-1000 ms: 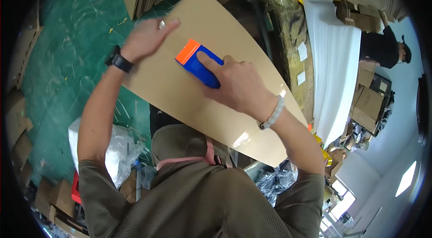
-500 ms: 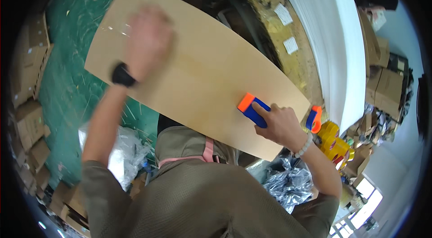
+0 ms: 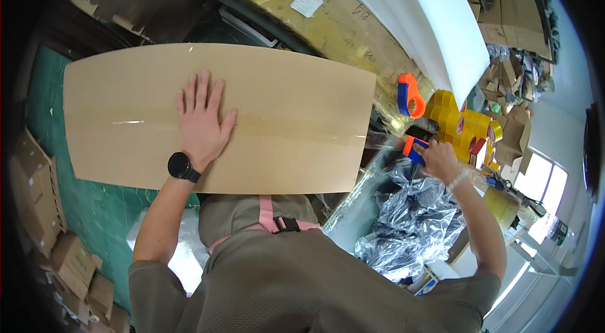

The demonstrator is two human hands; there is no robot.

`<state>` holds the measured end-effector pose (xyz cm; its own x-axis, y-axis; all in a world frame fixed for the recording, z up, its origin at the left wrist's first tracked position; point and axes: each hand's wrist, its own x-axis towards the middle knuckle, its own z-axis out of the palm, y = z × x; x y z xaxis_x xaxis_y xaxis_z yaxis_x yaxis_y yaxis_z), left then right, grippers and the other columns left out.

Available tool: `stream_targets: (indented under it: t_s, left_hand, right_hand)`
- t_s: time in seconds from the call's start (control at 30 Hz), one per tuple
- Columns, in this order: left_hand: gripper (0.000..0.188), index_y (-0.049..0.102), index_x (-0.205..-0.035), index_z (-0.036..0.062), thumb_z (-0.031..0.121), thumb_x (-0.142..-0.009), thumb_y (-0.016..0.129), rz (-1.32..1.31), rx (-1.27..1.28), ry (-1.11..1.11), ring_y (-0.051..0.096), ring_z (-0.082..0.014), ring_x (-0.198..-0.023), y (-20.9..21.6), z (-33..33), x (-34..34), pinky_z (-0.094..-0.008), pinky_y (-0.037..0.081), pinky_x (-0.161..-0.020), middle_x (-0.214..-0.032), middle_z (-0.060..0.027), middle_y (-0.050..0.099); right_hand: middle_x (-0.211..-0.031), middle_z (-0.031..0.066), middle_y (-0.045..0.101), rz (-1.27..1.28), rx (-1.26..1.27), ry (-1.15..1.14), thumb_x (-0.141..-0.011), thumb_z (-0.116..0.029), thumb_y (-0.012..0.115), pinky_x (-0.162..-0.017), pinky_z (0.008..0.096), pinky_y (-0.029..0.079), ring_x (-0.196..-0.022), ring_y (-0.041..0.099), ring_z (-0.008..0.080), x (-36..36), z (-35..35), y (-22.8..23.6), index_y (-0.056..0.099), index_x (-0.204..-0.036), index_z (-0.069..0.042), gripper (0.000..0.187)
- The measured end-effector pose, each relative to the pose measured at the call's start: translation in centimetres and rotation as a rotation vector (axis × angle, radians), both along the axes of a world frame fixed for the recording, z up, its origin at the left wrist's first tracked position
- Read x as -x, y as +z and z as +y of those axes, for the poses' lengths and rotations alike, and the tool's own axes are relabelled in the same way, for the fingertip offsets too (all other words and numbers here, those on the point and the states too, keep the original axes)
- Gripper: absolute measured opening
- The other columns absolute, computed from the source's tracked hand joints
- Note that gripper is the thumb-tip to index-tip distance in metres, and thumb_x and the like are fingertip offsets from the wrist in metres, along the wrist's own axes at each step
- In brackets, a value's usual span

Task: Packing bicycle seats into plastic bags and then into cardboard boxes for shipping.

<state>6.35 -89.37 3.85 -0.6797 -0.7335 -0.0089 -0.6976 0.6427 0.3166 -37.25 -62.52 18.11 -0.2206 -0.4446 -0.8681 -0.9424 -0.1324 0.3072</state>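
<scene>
A large brown cardboard box [image 3: 290, 93] lies across in front of me, with a faint shiny strip of clear tape running along its middle. My left hand [image 3: 203, 122] rests flat on it, fingers spread, a black watch on the wrist. Beyond the box's right end, my right hand [image 3: 439, 161] grips a blue and orange tape dispenser [image 3: 416, 148]; the fingers partly cover it. A second orange and blue tape dispenser [image 3: 409, 96] lies on the bench just beyond that hand, beside several yellow rolls of tape [image 3: 459, 126].
The tape-covered bench [image 3: 340, 15] carries paper labels [image 3: 307, 3] and a thick stack of white sheets [image 3: 435, 24]. Crumpled clear plastic [image 3: 413, 226] sits below my right forearm. Cardboard cartons [image 3: 72, 264] line the green floor [image 3: 116, 207] at left.
My right hand has moved right with the tape dispenser, off the box. My left hand has settled flat nearer the box's middle. The view has turned, so the box lies more level.
</scene>
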Motion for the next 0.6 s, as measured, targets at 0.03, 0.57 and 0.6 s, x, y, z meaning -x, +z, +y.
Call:
stream_targets:
  t_s: [0.03, 0.57, 0.6]
  left_hand:
    - [0.064, 0.04, -0.147, 0.0077, 0.037, -0.092, 0.056, -0.019, 0.002, 0.007, 0.02, -0.0389, -0.147, -0.1, -0.1, 0.2, -0.056, 0.014, -0.118, -0.158, -0.0174, 0.028]
    - [0.066, 0.035, -0.148, -0.0001, 0.035, -0.094, 0.051, -0.15, 0.071, -0.071, 0.015, -0.044, -0.147, -0.8, 1.5, -0.4, -0.0577, 0.01, -0.118, -0.159, -0.0236, 0.022]
    - [0.066, 0.034, -0.148, -0.0004, 0.035, -0.094, 0.05, -0.133, 0.063, -0.065, 0.015, -0.044, -0.147, -1.1, 1.5, 0.2, -0.0575, 0.01, -0.118, -0.159, -0.0239, 0.021]
  right_hand:
    - [-0.086, 0.0121, 0.063, -0.088, 0.061, -0.045, -0.074, -0.035, 0.075, -0.067, 0.0446, 0.052, -0.081, 0.067, 0.0306, 0.9, 0.2, -2.2, 0.055, -0.135, -0.027, 0.064]
    - [-0.106, 0.0129, 0.064, -0.234, 1.339, -0.249, -0.08, -0.011, 0.066, -0.087, 0.0423, 0.049, -0.103, 0.061, 0.0311, 0.8, -6.3, -14.4, 0.05, -0.135, -0.008, 0.058]
    - [-0.105, 0.0126, 0.062, -0.199, 1.374, -0.292, -0.08, -0.01, 0.064, -0.09, 0.0426, 0.048, -0.105, 0.059, 0.0307, 2.2, -6.6, -16.7, 0.05, -0.134, -0.008, 0.056]
